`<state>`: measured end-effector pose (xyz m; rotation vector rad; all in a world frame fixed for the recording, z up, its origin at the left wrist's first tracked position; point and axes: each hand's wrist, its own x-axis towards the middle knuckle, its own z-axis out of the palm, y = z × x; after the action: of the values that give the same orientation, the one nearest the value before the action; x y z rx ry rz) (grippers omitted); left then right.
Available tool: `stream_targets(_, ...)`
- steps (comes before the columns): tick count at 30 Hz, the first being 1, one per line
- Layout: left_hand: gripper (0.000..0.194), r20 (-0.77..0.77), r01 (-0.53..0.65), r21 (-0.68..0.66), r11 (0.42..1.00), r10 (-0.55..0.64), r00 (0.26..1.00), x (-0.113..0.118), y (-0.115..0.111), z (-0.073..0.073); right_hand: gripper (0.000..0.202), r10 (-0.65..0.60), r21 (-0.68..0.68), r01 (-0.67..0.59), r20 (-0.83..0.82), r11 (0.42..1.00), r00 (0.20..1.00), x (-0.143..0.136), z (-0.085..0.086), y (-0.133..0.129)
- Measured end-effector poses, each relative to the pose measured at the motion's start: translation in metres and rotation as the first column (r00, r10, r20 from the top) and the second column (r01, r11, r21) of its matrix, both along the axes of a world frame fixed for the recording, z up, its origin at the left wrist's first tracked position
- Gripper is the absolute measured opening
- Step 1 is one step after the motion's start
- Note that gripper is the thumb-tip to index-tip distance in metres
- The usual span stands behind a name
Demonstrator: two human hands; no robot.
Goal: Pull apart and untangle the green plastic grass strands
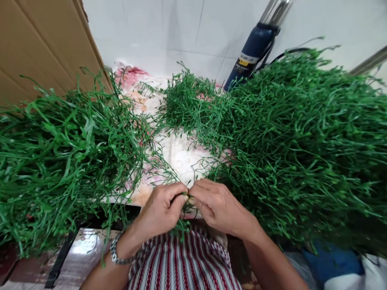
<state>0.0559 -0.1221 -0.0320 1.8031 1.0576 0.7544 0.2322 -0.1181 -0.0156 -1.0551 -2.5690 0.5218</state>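
Over the table's near edge, my left hand [161,208] and my right hand [217,204] meet at their fingertips. Both pinch a few thin green stems, whose leafy ends [183,230] hang below the fingers toward the apron. How the stems lie between the fingers is mostly hidden. To the left spreads a loose heap of long green stems [63,153]. A larger, denser heap of green stems [304,145] lies on the right and reaches back to a smaller clump [187,98] beyond my hands.
A flowered white tablecloth [178,156] shows between the heaps. At the back, a dark blue vacuum flask [250,50] leans near the tiled wall [189,22]. A cardboard sheet [40,44] stands at the back left. Below the table's left edge is a shiny brown surface [82,246].
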Motion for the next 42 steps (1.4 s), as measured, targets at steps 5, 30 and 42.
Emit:
stream_targets(5,0.017,0.176,0.070,-0.152,0.986,-0.043,0.983,-0.007,0.004,0.001,0.023,0.154,-0.093,-0.179,-0.230,0.979,0.961,0.003,-0.005,0.009)
stream_targets(30,0.025,-0.091,0.268,0.073,0.961,-0.261,0.961,-0.012,-0.009,0.007,0.023,0.225,0.099,-0.228,0.042,0.969,0.973,0.010,0.007,-0.009)
stream_targets(42,0.015,0.025,-0.135,0.190,0.972,0.133,0.991,-0.034,-0.021,-0.003,0.024,0.064,0.263,-0.045,-0.066,0.964,0.996,0.050,0.034,-0.023)
